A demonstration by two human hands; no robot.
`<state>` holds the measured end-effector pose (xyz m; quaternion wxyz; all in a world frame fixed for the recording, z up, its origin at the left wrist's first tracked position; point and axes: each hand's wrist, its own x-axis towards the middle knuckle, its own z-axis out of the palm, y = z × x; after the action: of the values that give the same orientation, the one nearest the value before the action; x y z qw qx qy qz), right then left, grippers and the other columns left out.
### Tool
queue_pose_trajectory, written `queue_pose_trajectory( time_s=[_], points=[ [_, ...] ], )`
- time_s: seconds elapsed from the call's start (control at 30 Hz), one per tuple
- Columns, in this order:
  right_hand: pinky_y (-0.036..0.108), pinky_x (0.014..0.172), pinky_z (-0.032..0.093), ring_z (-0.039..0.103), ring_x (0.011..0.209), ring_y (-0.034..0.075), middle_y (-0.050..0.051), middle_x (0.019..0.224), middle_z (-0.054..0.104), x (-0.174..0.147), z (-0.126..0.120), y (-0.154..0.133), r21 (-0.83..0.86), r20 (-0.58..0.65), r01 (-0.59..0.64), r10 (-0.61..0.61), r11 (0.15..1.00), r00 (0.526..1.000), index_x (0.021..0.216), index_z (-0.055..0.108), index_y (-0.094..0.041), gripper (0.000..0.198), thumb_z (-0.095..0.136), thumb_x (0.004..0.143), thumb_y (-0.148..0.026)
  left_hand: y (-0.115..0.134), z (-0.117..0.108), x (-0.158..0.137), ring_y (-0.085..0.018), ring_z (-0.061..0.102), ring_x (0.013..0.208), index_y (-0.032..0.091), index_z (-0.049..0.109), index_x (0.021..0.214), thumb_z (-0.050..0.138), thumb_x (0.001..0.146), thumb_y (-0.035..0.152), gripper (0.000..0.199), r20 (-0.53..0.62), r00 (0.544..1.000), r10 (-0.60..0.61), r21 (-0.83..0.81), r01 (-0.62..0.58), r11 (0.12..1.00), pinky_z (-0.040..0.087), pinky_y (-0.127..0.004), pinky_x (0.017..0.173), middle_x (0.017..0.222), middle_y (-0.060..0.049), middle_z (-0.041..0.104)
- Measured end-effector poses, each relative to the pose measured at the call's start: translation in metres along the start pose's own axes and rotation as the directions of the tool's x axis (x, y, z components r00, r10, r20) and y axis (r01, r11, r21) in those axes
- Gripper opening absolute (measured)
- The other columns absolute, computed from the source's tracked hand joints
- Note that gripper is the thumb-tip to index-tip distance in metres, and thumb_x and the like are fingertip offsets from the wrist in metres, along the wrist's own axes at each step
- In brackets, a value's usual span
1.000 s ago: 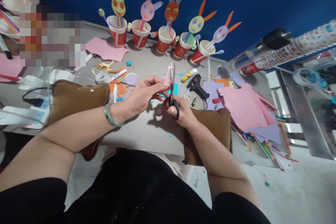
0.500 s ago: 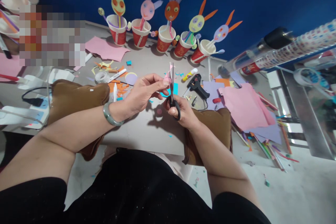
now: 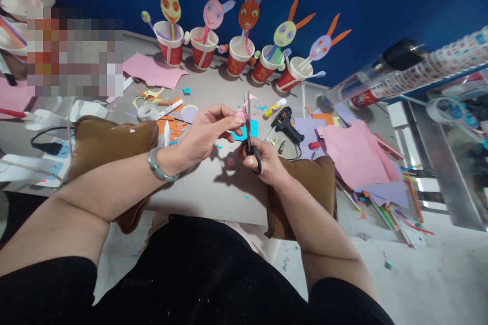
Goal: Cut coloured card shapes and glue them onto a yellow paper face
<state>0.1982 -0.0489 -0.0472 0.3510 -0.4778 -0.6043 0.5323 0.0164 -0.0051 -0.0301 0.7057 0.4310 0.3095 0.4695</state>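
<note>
Between the thumb and forefinger of the left hand, a small piece of pink paper is pinched, right beside the scissors. The right hand has its fingers curled around the black handles, and the blades point away past the left fingertips, slightly apart at their ends. Just behind the fingers lies a blue sheet, partly blocked from view by the blades and the left hand. Nearer the body than the fingertips, a round pink scrap rests on the table. Right of the fingers are a yellow glue stick, a black glue gun and, farther out, a large pink sheet. Left of them are a tape roll, a white marker and orange scraps. Well beyond the fingers stand paper cups with rabbit figures, and brown cushions sit by both forearms. Compared with a second ago, the left fingers and the blade tips are a little farther left, more of the blue sheet shows, and the cups and glue gun keep their places.
</note>
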Motion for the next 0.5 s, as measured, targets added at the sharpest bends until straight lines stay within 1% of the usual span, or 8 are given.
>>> queue_pose_trajectory(
  time_s=[0.3,0.5],
  points=[
    [0.028,0.056,0.031,0.042,0.058,0.011,-0.002,0.063,0.055,-0.0002,0.0000,0.0004,0.021,0.007,0.011,-0.011,1.000,1.000,0.065,0.051,-0.020,0.069,0.074,0.059,-0.085,-0.0015,-0.0008,0.0026,-0.008,0.067,0.065,0.017,0.064,0.075,0.080,0.079,0.032,0.023,0.015,0.999,0.032,-0.025,-0.032,0.999,0.051,-0.017,0.054,0.070,0.002,0.069],
    [0.028,0.056,0.032,0.042,0.058,0.011,-0.001,0.065,0.056,-0.0002,-0.0006,-0.0034,0.008,0.019,-0.003,0.003,1.000,1.000,0.065,0.051,-0.020,0.069,0.075,0.058,-0.084,0.0022,0.0005,0.0025,-0.008,0.067,0.065,0.017,0.061,0.075,0.080,0.079,0.033,0.025,0.001,0.999,0.045,-0.006,-0.045,0.999,0.050,-0.016,0.053,0.071,0.001,0.069]
  ],
)
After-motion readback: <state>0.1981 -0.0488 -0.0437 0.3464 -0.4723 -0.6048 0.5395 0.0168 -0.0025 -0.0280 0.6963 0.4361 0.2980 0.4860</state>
